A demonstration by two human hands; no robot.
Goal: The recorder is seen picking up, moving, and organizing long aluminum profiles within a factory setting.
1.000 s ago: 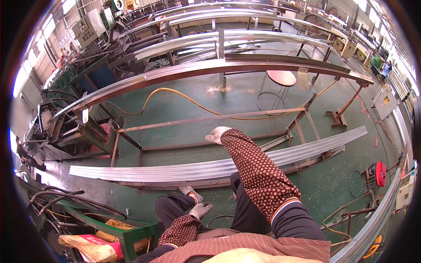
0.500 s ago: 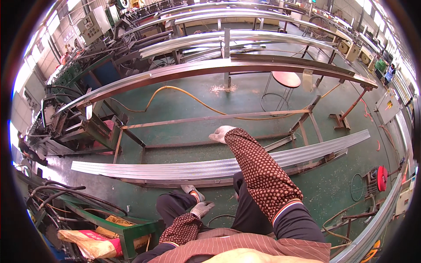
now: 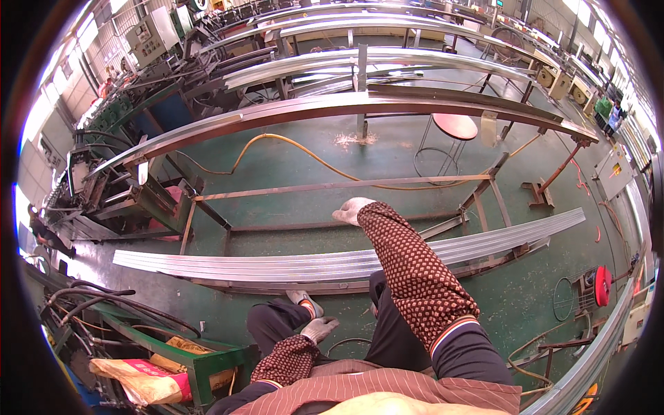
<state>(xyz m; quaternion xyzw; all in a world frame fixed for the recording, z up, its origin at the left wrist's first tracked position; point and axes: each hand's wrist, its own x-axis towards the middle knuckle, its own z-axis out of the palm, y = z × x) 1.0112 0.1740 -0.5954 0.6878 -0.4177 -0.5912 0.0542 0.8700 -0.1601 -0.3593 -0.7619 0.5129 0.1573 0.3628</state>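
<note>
My right hand [image 3: 352, 211], in a pale glove, is held out over the frame beyond a bundle of silvery metal profiles [image 3: 311, 265]. Its fingers are bent together, and nothing shows in them. The forearm, in a patterned brown sleeve cover, crosses above the profiles, which lie side by side along the near rail of a rusty steel frame [image 3: 332, 185]. Down by my left thigh, my left hand [image 3: 320, 330], gloved too, rests with its fingers stretched out and holds nothing.
Beyond the frame runs a long brown beam [image 3: 311, 109]. A round stool [image 3: 455, 126] stands past it, and a yellow hose [image 3: 294, 146] snakes over the floor. Near left are a green machine frame [image 3: 207, 366] and a torn sack [image 3: 142, 380]; a red disc [image 3: 602, 286] stands at right.
The view has shifted very slightly. Both hands keep their places and finger shapes, and the profiles lie as before.
</note>
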